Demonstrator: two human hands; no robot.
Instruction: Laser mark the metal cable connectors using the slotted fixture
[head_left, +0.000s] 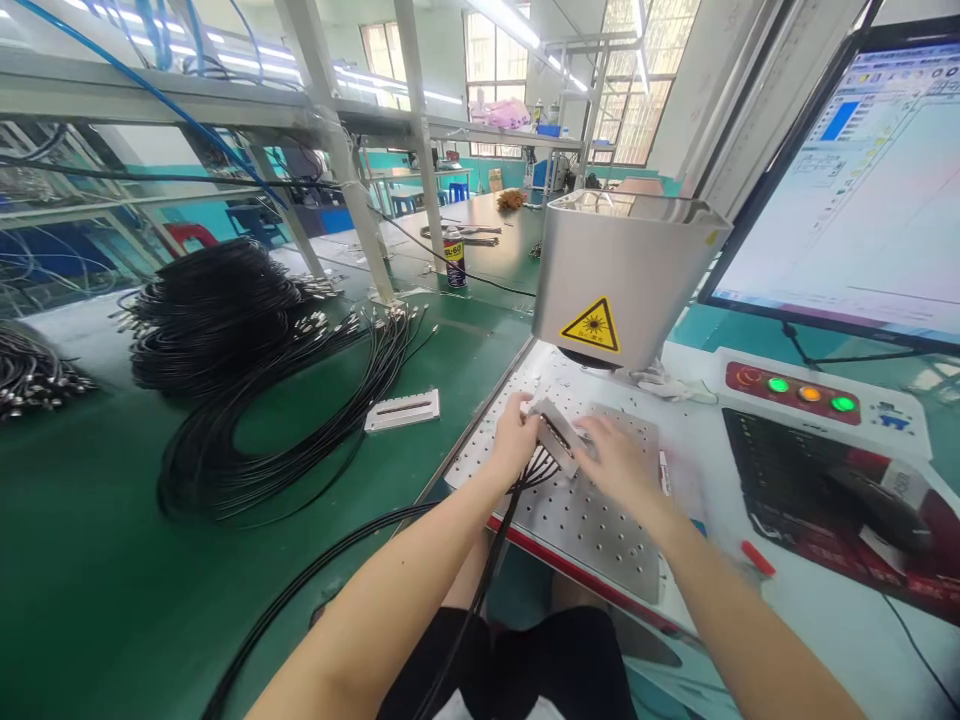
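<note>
A silver metal slotted block [559, 440] is held tilted between my hands, above a perforated metal plate [600, 540]. My left hand [514, 440] grips its left end, with thumb and fingers closed on the edge. At its right side my right hand [613, 458] has its fingers and thumb on the block's edge. Several black cables [534, 472] run out of the block's near side, gather into a bundle and hang down past the plate's red front edge over my lap. The cable ends inside the slot are too small to make out.
A white laser head [630, 270] with a yellow warning sign hangs just above my hands. On the green table [97, 560] lie a second slotted block [403, 410] and coiled black cables [217, 310]. To the right are a button panel [810, 393], a mouse [881, 508] and a monitor [862, 190].
</note>
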